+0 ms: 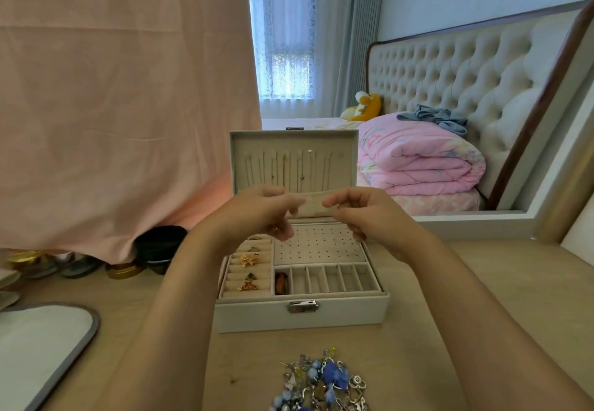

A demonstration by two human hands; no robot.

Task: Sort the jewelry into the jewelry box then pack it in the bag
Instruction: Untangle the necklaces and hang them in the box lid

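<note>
Nearest us, the heap of beaded jewelry [321,381] lies unsorted on the desk [450,298], just before the open jewelry box [302,314]; above its tray our left hand [257,214] and right hand [363,214] are raised, fingertips pinched on what seems a fine chain [337,206], too thin to be sure of; we judge it could slip, or snag the necklaces hung in the lid [294,160].

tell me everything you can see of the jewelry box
The jewelry box, pale leather-like outside, beige velvety inside, sits on the table with its lid upright. Thin necklaces hang in the lid. Below: ring rolls holding gold pieces, a perforated panel, small compartments, one with a brown item. Silver clasp in front.
</note>
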